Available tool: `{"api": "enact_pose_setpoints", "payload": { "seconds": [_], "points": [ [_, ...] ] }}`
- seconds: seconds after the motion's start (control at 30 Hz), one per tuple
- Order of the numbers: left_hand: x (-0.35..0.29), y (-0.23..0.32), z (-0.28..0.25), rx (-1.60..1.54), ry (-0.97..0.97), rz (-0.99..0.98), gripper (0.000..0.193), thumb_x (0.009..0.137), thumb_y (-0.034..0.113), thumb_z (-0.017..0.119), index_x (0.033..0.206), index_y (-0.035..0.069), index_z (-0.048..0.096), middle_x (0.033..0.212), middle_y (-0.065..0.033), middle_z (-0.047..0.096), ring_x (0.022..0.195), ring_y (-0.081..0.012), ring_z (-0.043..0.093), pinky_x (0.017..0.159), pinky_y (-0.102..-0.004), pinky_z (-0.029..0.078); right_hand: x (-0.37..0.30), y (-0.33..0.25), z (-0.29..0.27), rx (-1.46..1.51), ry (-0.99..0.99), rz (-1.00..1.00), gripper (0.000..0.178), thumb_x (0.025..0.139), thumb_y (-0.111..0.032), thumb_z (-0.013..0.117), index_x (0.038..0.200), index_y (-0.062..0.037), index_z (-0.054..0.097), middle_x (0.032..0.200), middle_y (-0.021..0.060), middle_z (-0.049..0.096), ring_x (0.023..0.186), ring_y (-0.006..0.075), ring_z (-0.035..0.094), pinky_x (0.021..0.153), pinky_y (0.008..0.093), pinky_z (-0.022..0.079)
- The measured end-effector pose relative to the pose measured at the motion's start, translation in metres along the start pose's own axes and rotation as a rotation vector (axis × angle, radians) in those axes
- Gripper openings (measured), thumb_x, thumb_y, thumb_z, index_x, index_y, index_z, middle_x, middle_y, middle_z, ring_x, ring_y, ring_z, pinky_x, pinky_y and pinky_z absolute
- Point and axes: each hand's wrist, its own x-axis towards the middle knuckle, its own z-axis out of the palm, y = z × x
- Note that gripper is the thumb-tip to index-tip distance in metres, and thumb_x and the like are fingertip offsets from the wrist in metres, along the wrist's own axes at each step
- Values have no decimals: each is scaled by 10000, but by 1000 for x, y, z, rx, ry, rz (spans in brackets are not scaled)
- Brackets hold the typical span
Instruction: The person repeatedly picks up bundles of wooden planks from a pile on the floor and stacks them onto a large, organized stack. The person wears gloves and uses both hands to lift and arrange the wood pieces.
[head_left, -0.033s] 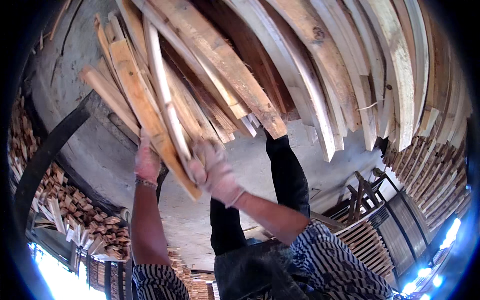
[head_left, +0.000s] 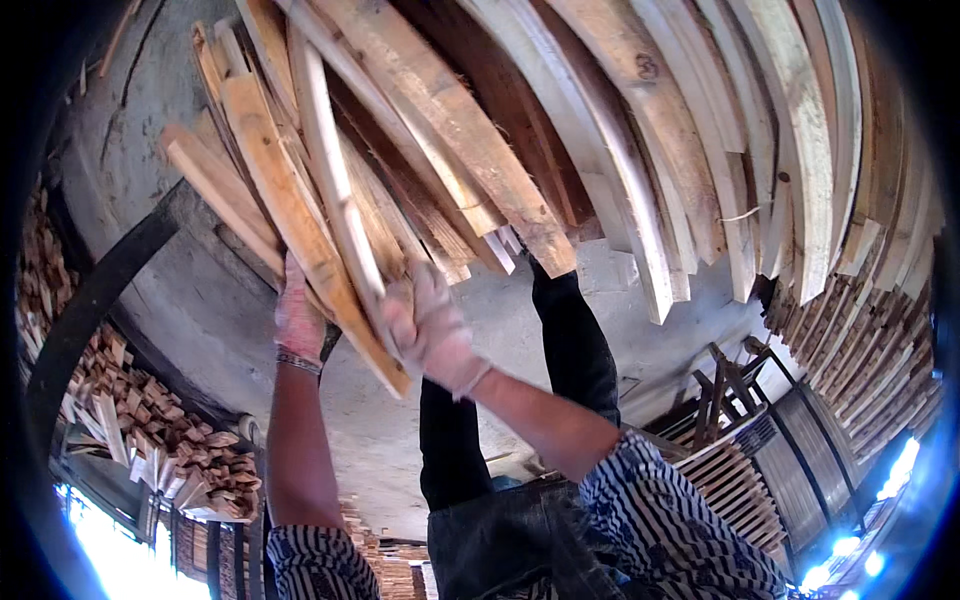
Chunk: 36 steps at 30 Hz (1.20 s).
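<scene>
Head view, the one angle on hand. Left hand (head_left: 298, 318), in what looks like a pale glove, a band circling its wrist, is coming up from the lower edge and meeting the left side of a tan board (head_left: 285, 195). Its fingers are going out of sight behind the wood; cannot tell how firmly they are closing.

Right hand (head_left: 435, 330), similarly covered, is crossing inward from the lower right. Fingers are bending toward the lower ends of the tan board and a narrow pale strip (head_left: 328, 140) just right of it. Blur is masking the contact; cannot tell whether they are gripping.

Tan board is slanting from upper left down to centre, its lower end projecting between the two hands. Pale strip is running alongside. To the right, a rough plank (head_left: 470, 140) is lying aslant, and beyond it long boards (head_left: 690, 130) are ranging side by side, ends pointing downward.

Around: a dark curved bar (head_left: 100, 285) is arching at left, above a heap of short wood pieces (head_left: 190, 440). Slatted wood (head_left: 735, 495) is sitting lower right. Dark-trousered legs (head_left: 575, 340) are showing below the boards; striped sleeves (head_left: 660, 520) are covering the upper arms.
</scene>
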Motion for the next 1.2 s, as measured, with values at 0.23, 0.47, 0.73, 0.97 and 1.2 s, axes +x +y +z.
{"api": "enact_pose_setpoints", "payload": {
  "seconds": [0.23, 0.47, 0.73, 0.97, 1.2],
  "points": [
    [8, 5, -16, 106, -27, 163, 930, 916, 757, 414, 1549, 92, 264, 1538, -135, 359, 1387, -303, 378, 1163, -468, 319, 66, -27, 11, -139, -201, 145, 973, 853, -523, 620, 1542, 5, 181, 1455, 369, 315, 1355, 485, 358, 1137, 449, 339],
    [13, -3, -25, -320, -46, -153, 779, 964, 663, 446, 1530, 138, 339, 1469, -101, 475, 1296, -286, 508, 1089, -428, 445, 49, -24, 21, -178, -383, 28, 927, 861, -419, 631, 1565, -60, 146, 1514, 378, 200, 1401, 536, 258, 1172, 471, 280],
    [-16, 17, 9, -24, 47, 52, 761, 965, 679, 401, 1515, 153, 376, 1436, -96, 502, 1266, -294, 526, 1040, -446, 478, 61, -22, 17, 163, -327, 254, 1027, 846, -637, 615, 1548, 1, 222, 1487, 379, 296, 1374, 473, 351, 1151, 476, 306],
    [-78, 40, 3, -450, -107, -168, 677, 979, 560, 482, 1476, 105, 417, 1433, -133, 508, 1259, -325, 542, 1056, -488, 478, 56, -49, -107, 609, -722, 50, 709, 984, -399, 570, 1491, 32, 326, 1401, 127, 526, 1250, 184, 515, 1064, 324, 412],
    [-37, -6, 36, -595, -259, 46, 611, 976, 438, 560, 1442, 59, 449, 1359, -148, 571, 1218, -336, 577, 1050, -492, 489, 105, -76, -85, 537, -501, 127, 1276, 798, -504, 803, 1534, 76, -62, 1456, 234, 437, 1315, 276, 476, 1095, 345, 396]
  ]
}}
